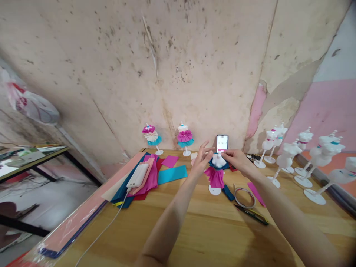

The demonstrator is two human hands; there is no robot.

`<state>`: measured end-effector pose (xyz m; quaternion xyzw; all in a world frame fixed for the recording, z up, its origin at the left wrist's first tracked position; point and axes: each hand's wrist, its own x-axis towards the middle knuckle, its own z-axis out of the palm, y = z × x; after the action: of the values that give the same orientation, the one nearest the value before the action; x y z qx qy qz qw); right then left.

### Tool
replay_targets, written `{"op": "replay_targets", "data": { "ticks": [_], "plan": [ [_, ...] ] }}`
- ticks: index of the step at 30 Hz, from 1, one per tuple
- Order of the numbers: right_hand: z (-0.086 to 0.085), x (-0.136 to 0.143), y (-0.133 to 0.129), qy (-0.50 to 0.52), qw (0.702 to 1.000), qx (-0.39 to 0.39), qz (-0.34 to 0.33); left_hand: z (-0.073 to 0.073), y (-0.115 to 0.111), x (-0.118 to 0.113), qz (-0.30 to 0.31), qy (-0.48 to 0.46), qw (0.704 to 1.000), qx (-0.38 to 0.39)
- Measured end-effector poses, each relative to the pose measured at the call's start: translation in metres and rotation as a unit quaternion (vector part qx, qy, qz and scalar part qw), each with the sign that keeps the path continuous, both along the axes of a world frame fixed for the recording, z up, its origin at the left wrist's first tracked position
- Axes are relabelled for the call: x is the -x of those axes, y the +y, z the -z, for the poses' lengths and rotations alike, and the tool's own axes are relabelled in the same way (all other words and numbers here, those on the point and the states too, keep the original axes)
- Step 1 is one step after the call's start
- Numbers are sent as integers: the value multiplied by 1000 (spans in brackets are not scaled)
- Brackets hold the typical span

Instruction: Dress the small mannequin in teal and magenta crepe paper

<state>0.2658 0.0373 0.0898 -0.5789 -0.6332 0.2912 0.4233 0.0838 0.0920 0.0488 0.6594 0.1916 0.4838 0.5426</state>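
Note:
A small white mannequin [218, 160] stands upright on a round white base, wearing a dark teal piece around its upper part and a magenta skirt [216, 178] below. My left hand [203, 157] is at its left side, fingers apart, with nothing visible held. At the mannequin's upper right, my right hand [236, 158] has thumb and fingers pinched together at the dark teal fabric [224, 165]; what exactly lies between the fingertips is too small to make out. Behind the mannequin a lit phone [222, 142] leans upright.
Two dressed mannequins [185, 137] stand by the wall. Several white mannequins [286, 155] are at the right. Coloured fabric pieces [172, 174] and a white power bank [138, 175] with a cable lie left. A coiled cord [244, 198] and a cutter [252, 214] lie near my right forearm.

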Motion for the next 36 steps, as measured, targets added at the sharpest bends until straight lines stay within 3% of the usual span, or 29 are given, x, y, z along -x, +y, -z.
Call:
{"op": "replay_targets", "data": {
  "ticks": [5,11,14,21,25,28,30,33,36],
  "plan": [
    [-18,-3,-7,-31,999,39,-21,-22,-8,6,2,39,991,-129],
    [-26,-8,-15,-6,989,107,-97,-22,-4,14,-21,79,976,-201],
    [-22,-6,-12,-31,990,102,-94,-20,-1,15,-9,96,978,-187],
    [-12,3,-6,-101,993,-21,-51,-21,-4,17,12,131,982,-134],
    [-9,6,-8,-70,996,-32,-41,-26,-8,18,10,133,985,-108],
    [-6,3,-7,8,999,-9,-46,-26,-8,18,3,120,989,-89],
    [2,-2,-7,93,995,-16,-32,-24,-7,15,-7,106,991,-83],
    [29,-6,-10,197,978,-70,11,-20,-7,7,-36,79,992,-93],
    [65,2,-16,168,978,-115,-40,-16,-10,-1,-63,58,991,-106]
  ]
}}
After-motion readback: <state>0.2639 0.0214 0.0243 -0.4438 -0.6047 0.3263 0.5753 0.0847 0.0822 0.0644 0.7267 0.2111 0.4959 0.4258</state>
